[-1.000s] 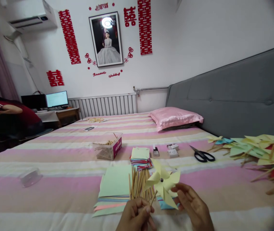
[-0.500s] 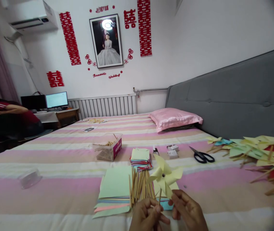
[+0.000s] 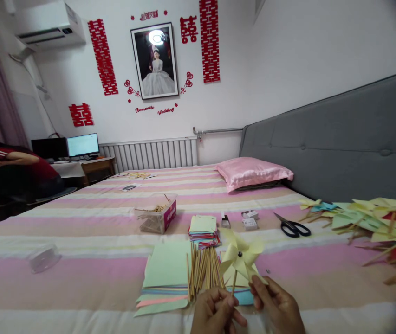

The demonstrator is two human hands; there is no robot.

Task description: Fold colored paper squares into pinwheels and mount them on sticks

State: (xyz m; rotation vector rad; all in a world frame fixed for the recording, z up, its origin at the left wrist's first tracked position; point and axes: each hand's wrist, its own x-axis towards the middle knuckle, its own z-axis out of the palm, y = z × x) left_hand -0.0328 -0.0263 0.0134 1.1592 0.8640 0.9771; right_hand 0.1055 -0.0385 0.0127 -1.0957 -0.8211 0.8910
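Near the bottom centre, my left hand point(image 3: 217, 311) is closed around the stick of a pale yellow paper pinwheel point(image 3: 241, 255). A dark pin shows at the pinwheel's centre. My right hand point(image 3: 276, 304) pinches the tip of its lower right blade. Behind my hands lie a row of loose wooden sticks point(image 3: 205, 269), a stack of green and coloured paper sheets point(image 3: 166, 264) to the left, and yellow and blue paper point(image 3: 244, 296) partly hidden by the pinwheel. A smaller stack of paper squares point(image 3: 203, 227) sits just beyond the sticks.
A clear tub of sticks point(image 3: 154, 218), small white boxes point(image 3: 249, 221) and black-handled scissors point(image 3: 291, 227) lie on the striped bed. Many pinwheels point(image 3: 375, 222) are heaped at right. A clear lid point(image 3: 44, 259) is at left. Another person point(image 3: 27, 167) sits at far left.
The pinwheel has turned a little, its blades now at a different angle. Both hands have shifted slightly right, still on the pinwheel.
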